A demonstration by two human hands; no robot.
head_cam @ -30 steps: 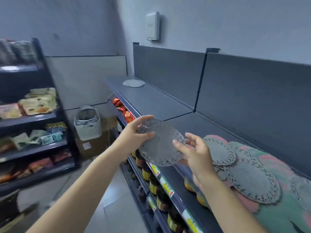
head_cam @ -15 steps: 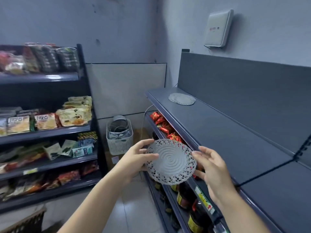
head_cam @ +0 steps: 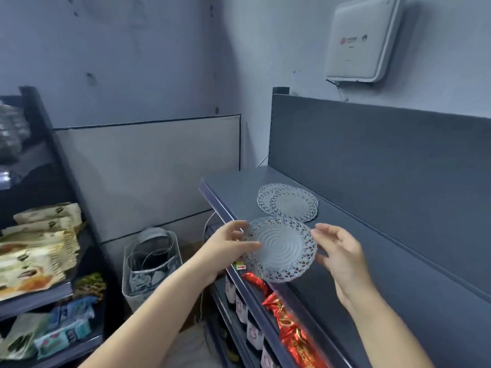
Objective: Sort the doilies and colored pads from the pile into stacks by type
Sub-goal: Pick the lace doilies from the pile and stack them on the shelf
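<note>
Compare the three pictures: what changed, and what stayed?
The grey round lace-edged doily was carried along the dark grey shelf up to the stacked grey doilies. The left hand still pinches its edge; the right hand stays open beside it.

Grey walls (head_cam: 138, 62) met at a far corner; dark shelving (head_cam: 372, 160) stood right, a stocked rack (head_cam: 37, 102) left.

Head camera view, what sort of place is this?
Probably a small grocery shop: dark metal display shelves, packaged snacks at left, and a price tag on the shelf edge above jars and red-wrapped goods.
</note>
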